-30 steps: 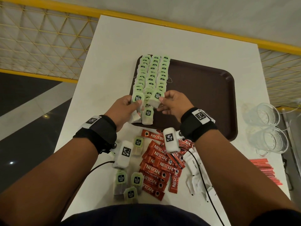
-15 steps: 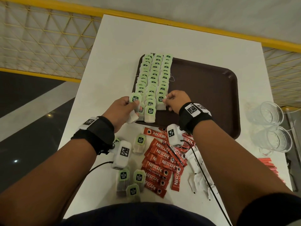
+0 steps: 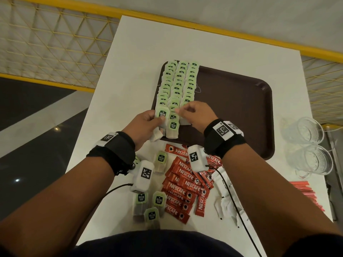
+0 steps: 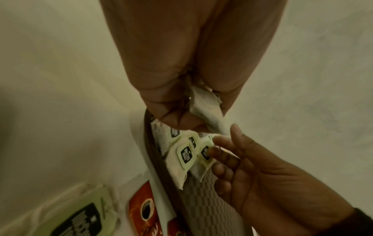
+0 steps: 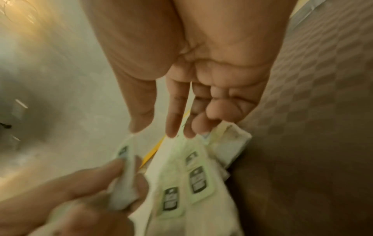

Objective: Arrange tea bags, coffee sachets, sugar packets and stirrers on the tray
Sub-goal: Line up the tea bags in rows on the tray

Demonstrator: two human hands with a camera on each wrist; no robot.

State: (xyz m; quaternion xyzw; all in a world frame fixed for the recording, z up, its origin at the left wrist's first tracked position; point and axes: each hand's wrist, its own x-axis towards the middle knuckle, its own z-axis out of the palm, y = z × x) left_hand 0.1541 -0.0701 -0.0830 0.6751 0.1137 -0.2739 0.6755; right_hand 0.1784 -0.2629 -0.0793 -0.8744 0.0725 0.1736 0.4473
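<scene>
A brown tray carries three overlapping columns of green-tagged tea bags along its left side. At the near end of the left column, my left hand grips a tea bag, seen crumpled in the palm in the left wrist view. My right hand rests its nearly straight fingertips on the nearest bags of the middle and right columns and holds nothing. Red coffee sachets, white sugar packets and red stirrers lie on the white table.
Several loose tea bags lie near the table's front edge, left of the sachets. Two glass cups stand at the right edge beside the tray. A yellow mesh railing runs behind and left of the table.
My right hand has laid its tea bag at the near end of the right column and let go; its fingers now rest on the bags. The left hand still holds its tea bag.
</scene>
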